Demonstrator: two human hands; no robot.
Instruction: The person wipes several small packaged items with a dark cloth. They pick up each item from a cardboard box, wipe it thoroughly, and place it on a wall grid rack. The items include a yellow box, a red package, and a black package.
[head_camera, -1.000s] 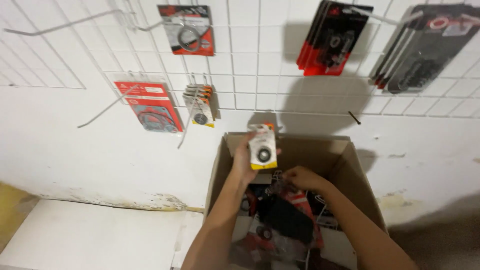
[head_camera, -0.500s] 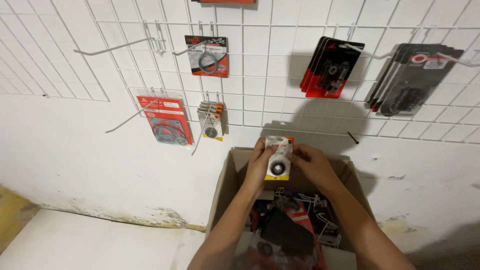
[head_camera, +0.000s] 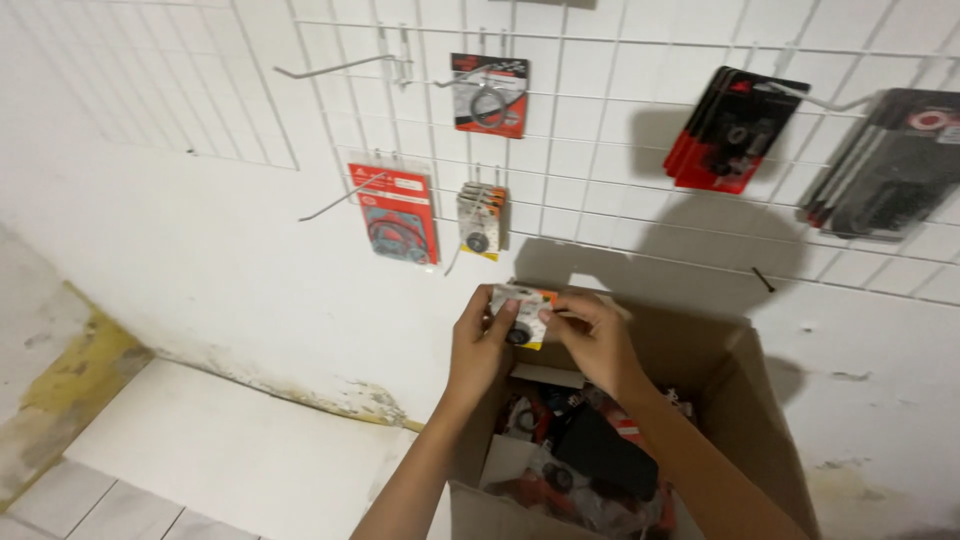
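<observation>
Both my hands hold one small carded packet (head_camera: 522, 316), white and yellow with a black ring under its blister. My left hand (head_camera: 480, 340) grips its left side and my right hand (head_camera: 592, 335) pinches its right edge. The packet is raised over the far rim of an open cardboard box (head_camera: 765, 420). On the white wire grid (head_camera: 610, 130) just above hangs a stack of similar small packets (head_camera: 479, 222) on a hook.
The box holds several red and black packaged parts (head_camera: 590, 460). Red carded gaskets (head_camera: 395, 212), a ring pack (head_camera: 489, 95), a red-black stack (head_camera: 733, 130) and dark packs (head_camera: 890, 165) hang on the grid. Two bare hooks (head_camera: 335, 68) stick out at left. A white ledge (head_camera: 240, 450) runs below.
My left hand lifted the packet up from the box, my right hand came out of the box and joined it, and the view swung so the grid sits more to the right.
</observation>
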